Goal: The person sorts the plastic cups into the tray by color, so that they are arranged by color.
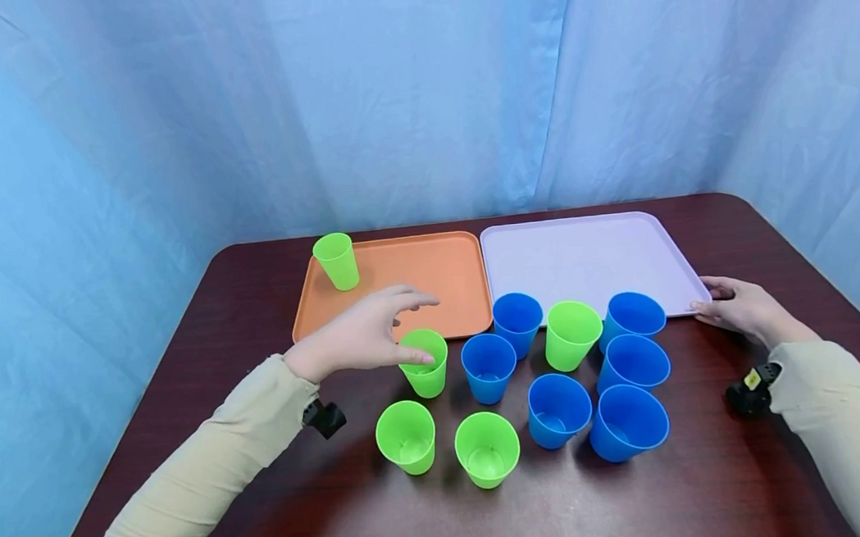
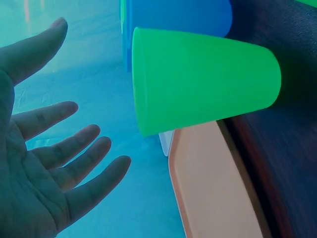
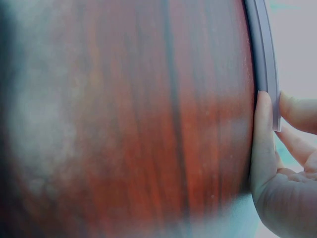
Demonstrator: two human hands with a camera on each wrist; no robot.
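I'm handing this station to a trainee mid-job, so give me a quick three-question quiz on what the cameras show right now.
1. True or false: the green cup on the orange tray stands alone there.
2. Multiple choice: the right hand touches A) a blue cup, B) the corner of the lilac tray, C) nothing.
3. Fill in: the left hand hovers with spread fingers by a ____ cup on the table.

Key
1. True: that green cup is the only one on it; the lilac tray holds none.
2. B: the right wrist view shows fingertips against its rim.
3. Green: the hand is close to it, not yet gripping.
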